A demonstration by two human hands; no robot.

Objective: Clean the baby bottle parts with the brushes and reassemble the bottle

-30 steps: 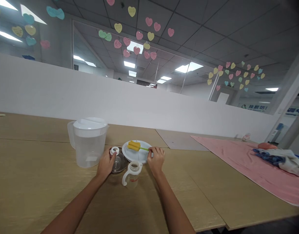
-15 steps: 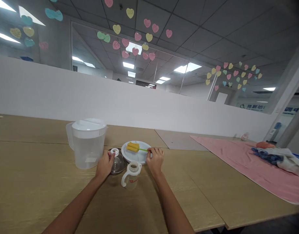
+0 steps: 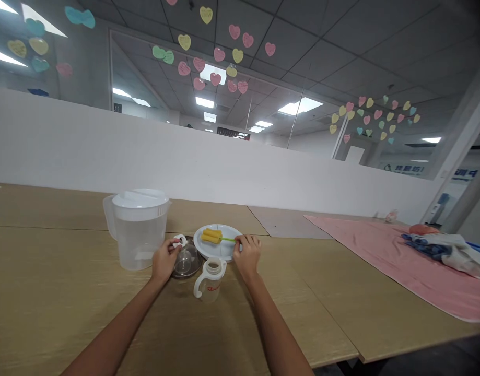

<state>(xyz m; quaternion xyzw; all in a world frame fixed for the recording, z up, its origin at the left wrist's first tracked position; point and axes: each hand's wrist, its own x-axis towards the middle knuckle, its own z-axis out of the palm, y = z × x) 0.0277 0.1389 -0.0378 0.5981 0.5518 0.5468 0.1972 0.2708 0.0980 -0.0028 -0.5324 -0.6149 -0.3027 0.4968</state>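
Note:
My left hand (image 3: 164, 259) pinches a small white ring (image 3: 180, 241) above the left part of a metal bowl (image 3: 197, 265) that has a clear object (image 3: 183, 262) in it. My right hand (image 3: 247, 255) grips the end of the green handle (image 3: 227, 239) of a yellow sponge brush (image 3: 211, 236). The brush head rests over a white plate (image 3: 235, 231). In front of the plate stands a clear bottle (image 3: 211, 290) with a white collar and handle, its mouth uncovered. Neither hand touches the bottle.
A large lidded clear pitcher (image 3: 141, 235) stands left of the bowl. On the right side of the table (image 3: 302, 292) lies a pink cloth (image 3: 381, 250) with a bunched blue and white cloth (image 3: 443, 249) on it. A white partition (image 3: 224, 172) runs behind.
My left hand has lifted the white ring off the clear object and tilted it, moving slightly left. My right hand keeps its grip on the brush. The view has shifted slightly.

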